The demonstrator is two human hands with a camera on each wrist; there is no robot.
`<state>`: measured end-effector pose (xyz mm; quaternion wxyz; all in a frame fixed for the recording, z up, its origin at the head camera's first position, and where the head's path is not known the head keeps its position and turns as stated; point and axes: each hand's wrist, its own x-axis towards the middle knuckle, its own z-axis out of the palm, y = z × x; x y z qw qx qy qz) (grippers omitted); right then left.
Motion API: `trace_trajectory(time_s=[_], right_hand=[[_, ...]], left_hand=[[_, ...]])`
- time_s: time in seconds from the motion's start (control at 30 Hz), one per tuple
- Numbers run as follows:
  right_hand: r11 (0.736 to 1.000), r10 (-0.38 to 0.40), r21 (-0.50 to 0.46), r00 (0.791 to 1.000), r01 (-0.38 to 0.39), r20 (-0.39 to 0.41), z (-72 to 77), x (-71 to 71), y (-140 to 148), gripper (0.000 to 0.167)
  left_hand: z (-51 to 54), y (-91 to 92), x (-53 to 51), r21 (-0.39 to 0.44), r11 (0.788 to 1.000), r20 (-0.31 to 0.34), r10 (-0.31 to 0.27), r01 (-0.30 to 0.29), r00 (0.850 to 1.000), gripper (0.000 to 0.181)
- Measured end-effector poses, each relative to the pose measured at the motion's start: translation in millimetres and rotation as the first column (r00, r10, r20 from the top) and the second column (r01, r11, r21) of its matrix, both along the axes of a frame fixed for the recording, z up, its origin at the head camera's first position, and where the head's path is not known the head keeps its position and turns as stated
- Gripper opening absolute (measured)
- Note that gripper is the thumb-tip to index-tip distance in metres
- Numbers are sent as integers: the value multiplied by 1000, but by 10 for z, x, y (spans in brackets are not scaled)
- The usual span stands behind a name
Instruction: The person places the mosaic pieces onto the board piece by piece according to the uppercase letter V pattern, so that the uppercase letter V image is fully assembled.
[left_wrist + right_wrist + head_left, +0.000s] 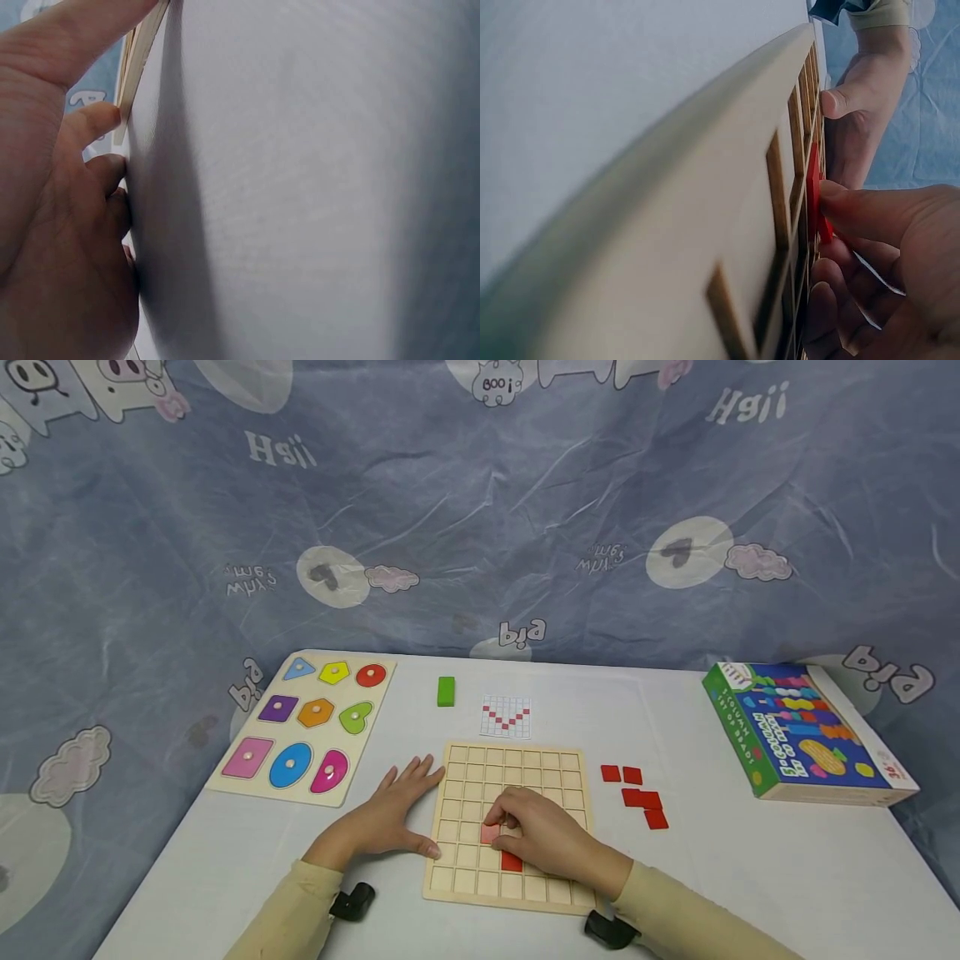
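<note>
A wooden grid board (467, 881) lies on the table. My left hand (390, 817) is spread at its left side, the thumb touching the board's edge; in the left wrist view the left hand (67, 187) has its fingers extended. My right hand (547, 835) is over the middle of the board, pinching a red square tile (490, 833) that looks pinkish from glare. Another red tile (512, 862) sits in a cell just below and to the right. The right wrist view shows the right thumb (855, 210) against the held tile, its underside partly hidden.
Several loose red tiles (632, 797) lie right of the board. Behind it are a pattern card (506, 717) and a green block (446, 691). A shape puzzle board (300, 739) stands at left, a bead game box (813, 731) at right.
</note>
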<state>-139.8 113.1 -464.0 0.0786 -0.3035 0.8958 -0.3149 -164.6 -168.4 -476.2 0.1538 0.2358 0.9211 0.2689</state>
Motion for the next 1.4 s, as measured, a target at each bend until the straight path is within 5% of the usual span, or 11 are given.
trace_trajectory(time_s=[0.93,1.4], right_hand=[[999,4,35,1000,-4,1,-1,-5,-7,21],[999,-24,-24,998,26,54,24,26,71,23]], left_hand=[[-2,-17,-6,-4,1000,-7,-3,3,1000,119],[-23,-17,-14,-3,1000,-11,-7,7,1000,119]])
